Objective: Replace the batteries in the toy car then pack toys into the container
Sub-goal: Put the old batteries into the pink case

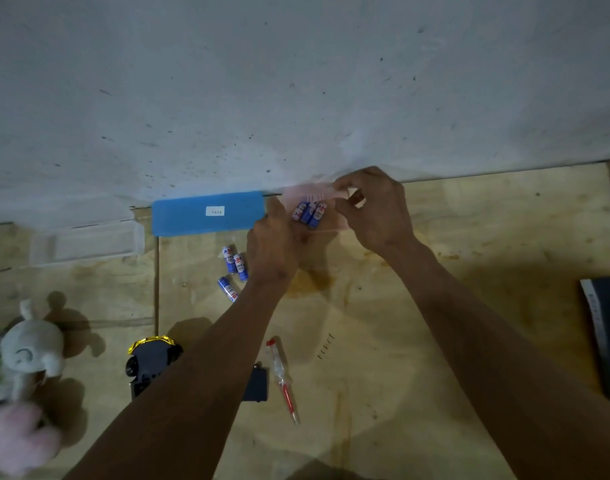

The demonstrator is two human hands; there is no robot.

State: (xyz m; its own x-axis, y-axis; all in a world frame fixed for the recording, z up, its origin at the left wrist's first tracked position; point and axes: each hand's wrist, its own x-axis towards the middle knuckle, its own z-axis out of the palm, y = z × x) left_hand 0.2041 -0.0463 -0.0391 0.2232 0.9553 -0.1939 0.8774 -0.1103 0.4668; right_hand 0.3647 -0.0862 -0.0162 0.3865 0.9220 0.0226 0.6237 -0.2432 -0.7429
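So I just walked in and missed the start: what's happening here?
A person is handling fresh batteries in a clear packet, held in the left hand while the right hand pinches the packet's edge. Three loose batteries lie on the wooden floor. The toy car sits nearer, with a screwdriver and small screws beside it. Plush toys wait at the left, unpacked.

Three loose batteries (233, 268) lie at centre frame, one screwdriver (283, 379) lower centre, two plush toys (30, 351) at the left edge, two hands (275, 244).
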